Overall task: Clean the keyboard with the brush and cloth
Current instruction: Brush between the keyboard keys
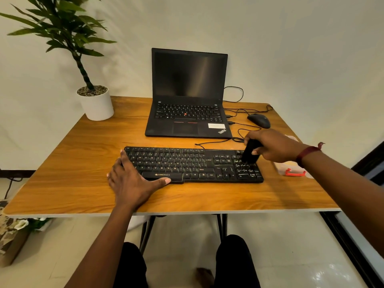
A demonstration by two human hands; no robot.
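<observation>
On wooden table (83, 183), black keyboard (187, 163) lies in front of laptop (188, 90). L hand (133, 181) rests flat on its left end, fingers spread, gripping nothing. R hand (272, 146) curls round black brush (250, 151), bristles on numpad keys. Pale cloth (282, 167) sits just right of keyboard, partly hidden by forearm.

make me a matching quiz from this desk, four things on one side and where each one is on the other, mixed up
1 brush
2 mouse
3 plant pot
4 left hand

a far left corner of the table
b resting on the keyboard's left end
c right of the laptop
d held by the right hand over the keyboard's right end

Pairs: 1-d, 2-c, 3-a, 4-b
</observation>
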